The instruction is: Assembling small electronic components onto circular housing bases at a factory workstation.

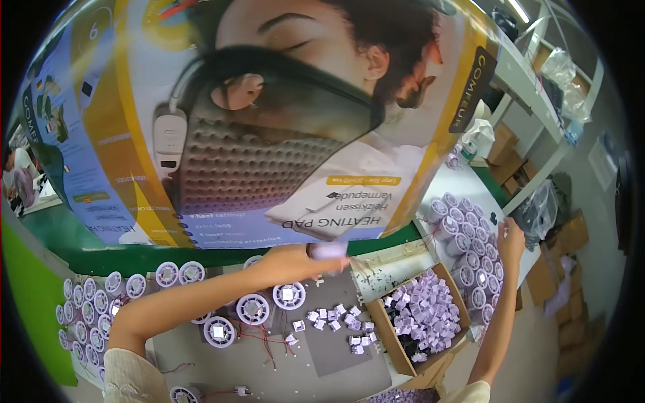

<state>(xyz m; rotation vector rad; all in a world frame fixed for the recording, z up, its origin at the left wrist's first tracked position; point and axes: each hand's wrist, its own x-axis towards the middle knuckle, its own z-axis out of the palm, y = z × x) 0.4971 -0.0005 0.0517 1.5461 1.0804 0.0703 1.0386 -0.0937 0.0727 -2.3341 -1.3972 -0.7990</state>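
Note:
My left hand (295,262) reaches across the middle of the workbench, closed round a lilac plastic part (328,250). Motion smears that part and the fingertips, so its exact shape does not show. Out at the far right, my right hand (512,240) is beside a cluster of lilac round housings (478,295); its fingers look bent, but what they hold, if anything, does not show. Below my left hand lie more round housings with white square pieces, one of them a wired housing (252,309). Small lilac blocks (334,317) are scattered to their right.
A large printed carton (416,134) fills the far side and hides what is behind it. An open cardboard box (376,316) of small lilac blocks stands right of centre. Several round housings (89,313) crowd the left end. Shelving (531,94) rises at right.

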